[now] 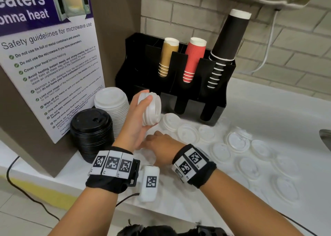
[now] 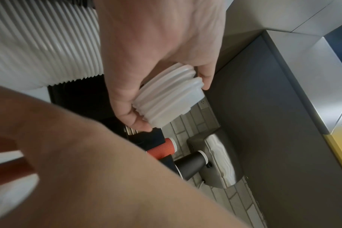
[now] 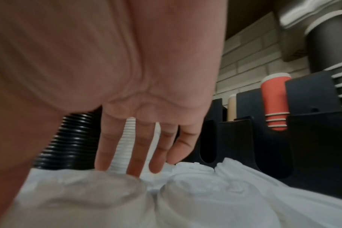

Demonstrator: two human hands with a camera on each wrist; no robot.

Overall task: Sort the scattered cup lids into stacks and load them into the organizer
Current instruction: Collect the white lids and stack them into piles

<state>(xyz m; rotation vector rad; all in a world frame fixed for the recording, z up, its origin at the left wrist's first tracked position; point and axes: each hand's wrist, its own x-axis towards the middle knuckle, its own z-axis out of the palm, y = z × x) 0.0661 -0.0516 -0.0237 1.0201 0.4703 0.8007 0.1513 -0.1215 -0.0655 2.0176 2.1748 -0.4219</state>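
My left hand (image 1: 143,114) is raised above the counter and grips a short stack of white lids (image 1: 152,108) on its side, thumb on top and fingers beneath. In the left wrist view the same lid stack (image 2: 166,104) sits in the curled fingers (image 2: 135,121). My right hand (image 1: 159,142) is low over the counter, its straight fingers (image 3: 139,154) pointing down at clear lids (image 3: 84,192); it holds nothing. Several loose lids (image 1: 236,142) lie scattered to the right. The black organizer (image 1: 220,99) stands behind them.
A tall white lid stack (image 1: 112,106) and a black lid stack (image 1: 91,128) stand left of my hands by a sign board (image 1: 50,65). The organizer's upper slots hold tan (image 1: 168,56), red (image 1: 193,58) and black cups (image 1: 227,42). A sink edge (image 1: 325,139) shows at far right.
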